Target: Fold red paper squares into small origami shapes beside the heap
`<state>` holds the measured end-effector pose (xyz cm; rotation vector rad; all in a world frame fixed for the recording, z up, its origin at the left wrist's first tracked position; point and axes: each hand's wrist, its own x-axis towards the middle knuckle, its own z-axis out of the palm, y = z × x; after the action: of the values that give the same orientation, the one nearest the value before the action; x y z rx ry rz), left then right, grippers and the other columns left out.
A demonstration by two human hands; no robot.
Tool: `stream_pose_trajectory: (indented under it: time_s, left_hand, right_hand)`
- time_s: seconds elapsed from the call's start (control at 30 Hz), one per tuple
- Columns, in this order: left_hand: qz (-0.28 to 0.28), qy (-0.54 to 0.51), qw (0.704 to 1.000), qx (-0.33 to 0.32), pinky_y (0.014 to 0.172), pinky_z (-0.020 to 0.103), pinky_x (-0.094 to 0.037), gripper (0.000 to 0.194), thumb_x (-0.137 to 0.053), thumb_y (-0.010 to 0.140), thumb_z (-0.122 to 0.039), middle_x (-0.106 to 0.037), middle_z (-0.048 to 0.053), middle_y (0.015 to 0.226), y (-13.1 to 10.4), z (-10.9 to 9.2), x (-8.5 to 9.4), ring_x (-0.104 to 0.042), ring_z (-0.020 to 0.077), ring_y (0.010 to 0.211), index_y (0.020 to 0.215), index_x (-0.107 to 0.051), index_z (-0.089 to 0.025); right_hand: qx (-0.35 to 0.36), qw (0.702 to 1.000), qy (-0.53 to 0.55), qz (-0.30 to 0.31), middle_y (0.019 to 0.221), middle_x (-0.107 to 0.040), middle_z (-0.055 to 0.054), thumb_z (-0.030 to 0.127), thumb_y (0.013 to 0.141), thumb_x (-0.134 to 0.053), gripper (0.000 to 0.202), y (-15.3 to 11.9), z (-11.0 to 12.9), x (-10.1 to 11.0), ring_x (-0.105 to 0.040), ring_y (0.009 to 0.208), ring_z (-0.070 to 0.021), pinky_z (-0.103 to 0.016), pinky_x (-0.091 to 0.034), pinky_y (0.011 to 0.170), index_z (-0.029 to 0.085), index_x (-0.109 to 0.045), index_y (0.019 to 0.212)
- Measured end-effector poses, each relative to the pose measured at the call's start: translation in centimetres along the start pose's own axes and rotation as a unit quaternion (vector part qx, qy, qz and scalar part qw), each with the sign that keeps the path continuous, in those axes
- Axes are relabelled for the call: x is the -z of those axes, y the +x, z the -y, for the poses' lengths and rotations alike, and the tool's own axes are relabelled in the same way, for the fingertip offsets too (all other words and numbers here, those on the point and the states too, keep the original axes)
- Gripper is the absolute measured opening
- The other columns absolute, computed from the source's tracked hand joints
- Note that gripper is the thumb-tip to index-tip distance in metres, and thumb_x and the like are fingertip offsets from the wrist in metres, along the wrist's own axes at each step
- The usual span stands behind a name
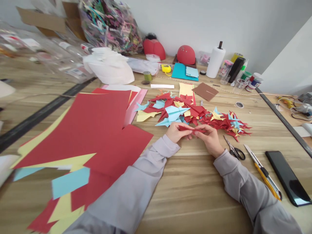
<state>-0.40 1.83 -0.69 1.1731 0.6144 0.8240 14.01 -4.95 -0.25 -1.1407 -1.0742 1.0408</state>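
Between my two hands is a small folded piece of red paper, pinched at both ends. My left hand closes its fingers and thumb on the left part. On the right part, my right hand does the same, so the fingers of both hands nearly meet. Just beyond them lies a pile of folded red, yellow and blue paper pieces, among them a light blue paper plane. The exact folds in the held paper are partly hidden by my fingers.
Large red paper sheets cover the left side, with blue and yellow scraps on them. At right lie scissors, a yellow utility knife and a black phone. A tape measure and bottles stand at the back.
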Motion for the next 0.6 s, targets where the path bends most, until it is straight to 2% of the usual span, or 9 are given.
stream_pose_trajectory:
  time_s: [0.27, 0.6]
  left_hand:
    - [-0.018, 0.007, 1.0, -0.004, 0.044, 0.026, -0.051, 0.024, -0.079, 0.053, -0.026, -0.067, 0.005, 0.054, -0.09, -0.1, -0.23, -0.06, 0.0139, 0.044, 0.071, -0.072, -0.011]
    - [-0.008, -0.011, 1.0, 0.012, 0.041, 0.024, -0.049, 0.02, -0.079, 0.05, -0.022, -0.066, 0.004, 0.052, -0.1, -0.05, 0.0, -0.059, 0.0141, 0.042, 0.065, -0.071, -0.011]
  right_hand:
    - [-0.005, 0.999, 0.013, -0.033, 0.071, -0.065, 0.001, 0.026, 0.06, -0.076, 0.019, 0.12, 0.03, -0.1, -0.057, 0.06, -0.0109, -0.026, -0.046, 0.06, 0.019, -0.067, 0.076]
    - [0.003, 0.999, 0.039, -0.022, 0.055, -0.061, 0.003, 0.022, 0.057, -0.076, 0.008, 0.1, 0.12, -0.13, -0.051, 0.052, -0.0107, -0.026, -0.04, 0.052, 0.021, -0.068, 0.059]
